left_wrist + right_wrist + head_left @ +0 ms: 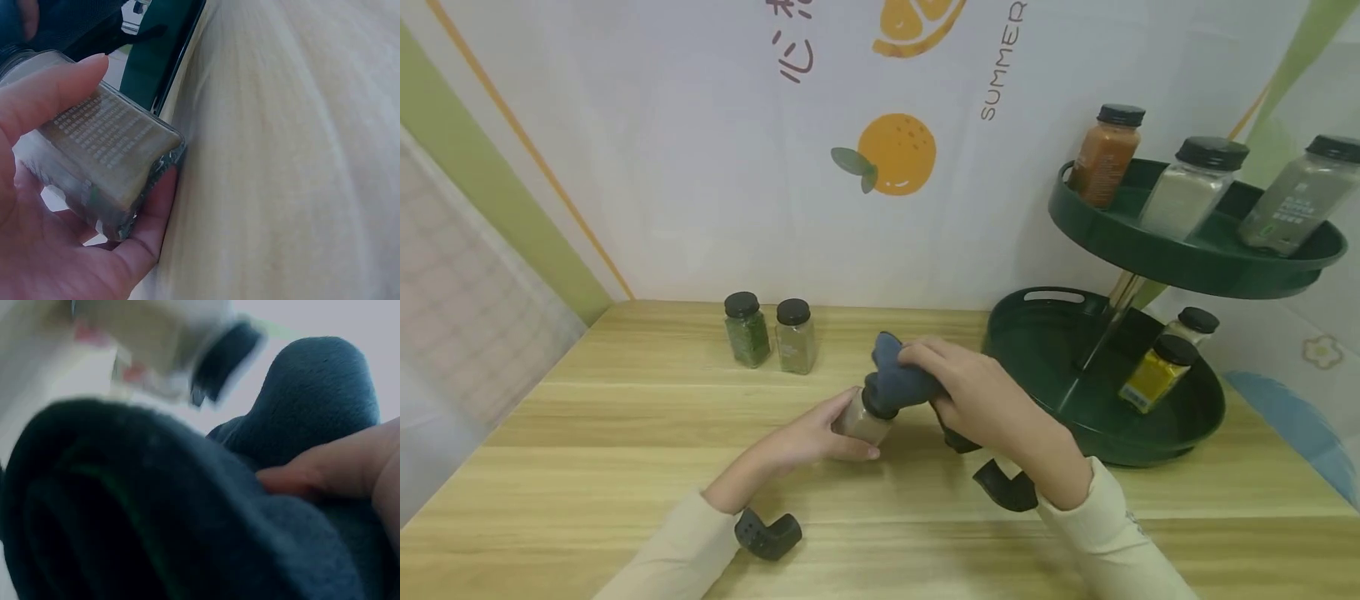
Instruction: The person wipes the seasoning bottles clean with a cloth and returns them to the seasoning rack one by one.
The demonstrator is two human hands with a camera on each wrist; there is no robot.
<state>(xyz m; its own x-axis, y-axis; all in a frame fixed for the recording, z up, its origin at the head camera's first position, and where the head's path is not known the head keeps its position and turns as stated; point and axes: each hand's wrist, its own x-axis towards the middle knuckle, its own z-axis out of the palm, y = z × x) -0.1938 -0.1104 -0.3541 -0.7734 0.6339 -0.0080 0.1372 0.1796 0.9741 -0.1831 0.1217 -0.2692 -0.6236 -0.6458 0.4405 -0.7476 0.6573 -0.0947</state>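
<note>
My left hand grips a clear spice jar with a black cap, tilted above the wooden table. In the left wrist view, thumb and fingers wrap around the jar, which has printed text and beige contents. A folded dark blue cloth is held in my right hand, against the jar's capped end. The cloth fills much of the right wrist view, with a fingertip pressed into it and a blurred capped jar beyond. Part of the cap is hidden by the cloth.
Two capped jars, one with green flakes and one paler, stand at the table's back. On the right, a two-tier dark green rack holds three jars on its upper tray and two on its lower tray. A printed curtain hangs behind.
</note>
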